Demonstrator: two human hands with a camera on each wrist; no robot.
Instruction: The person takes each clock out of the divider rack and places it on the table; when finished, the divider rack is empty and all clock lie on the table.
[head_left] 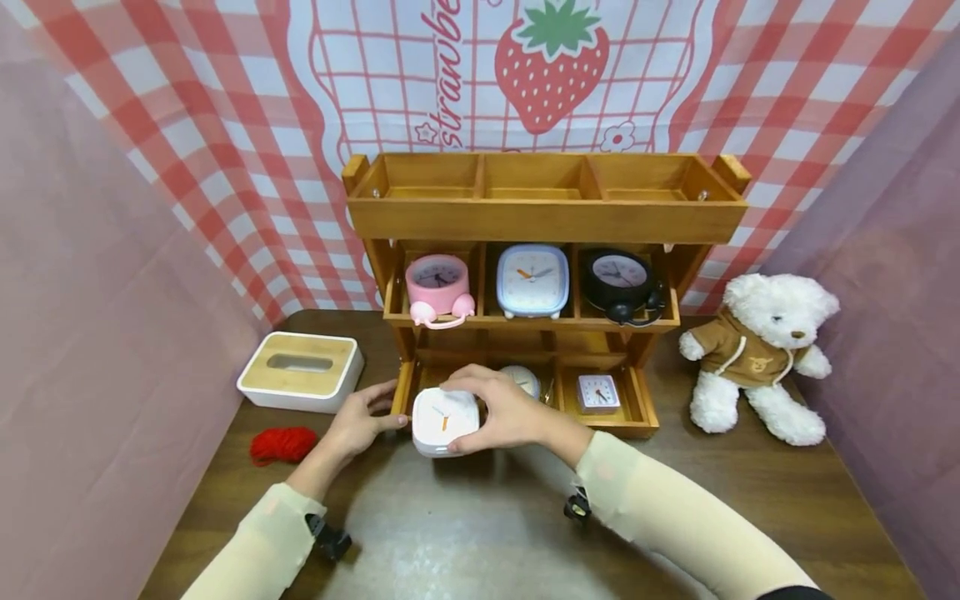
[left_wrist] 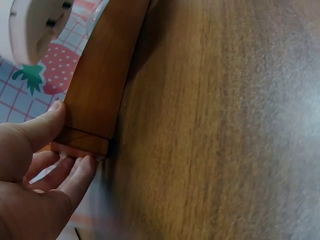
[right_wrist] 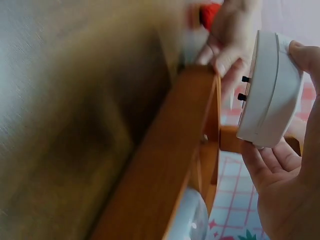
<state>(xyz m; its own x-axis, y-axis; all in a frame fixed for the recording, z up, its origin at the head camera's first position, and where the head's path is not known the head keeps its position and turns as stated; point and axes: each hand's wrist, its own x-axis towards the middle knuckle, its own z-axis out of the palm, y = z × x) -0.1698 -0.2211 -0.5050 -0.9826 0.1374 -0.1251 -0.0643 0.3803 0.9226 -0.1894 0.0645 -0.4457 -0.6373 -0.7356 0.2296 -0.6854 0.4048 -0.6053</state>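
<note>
My right hand [head_left: 504, 408] holds a white alarm clock [head_left: 446, 421] by its edges, in front of the left end of the lowest tier of a wooden shelf [head_left: 480, 218]. In the right wrist view, two black knobs stick out of the back of the clock [right_wrist: 272, 90]. My left hand [head_left: 356, 425] grips the left front corner of that lowest tier; the left wrist view shows thumb and fingers on either side of the wooden corner [left_wrist: 82, 142]. Behind the right hand, a round clock [head_left: 521, 380] is partly hidden. A small lilac square clock [head_left: 597, 392] sits in the right compartment.
The middle tier carries a pink clock [head_left: 437, 283], a blue-rimmed clock [head_left: 533, 281] and a black clock [head_left: 618, 282]. A tissue box [head_left: 300, 400] and red yarn [head_left: 282, 445] lie on the left of the table; a white teddy bear [head_left: 761, 358] sits on the right.
</note>
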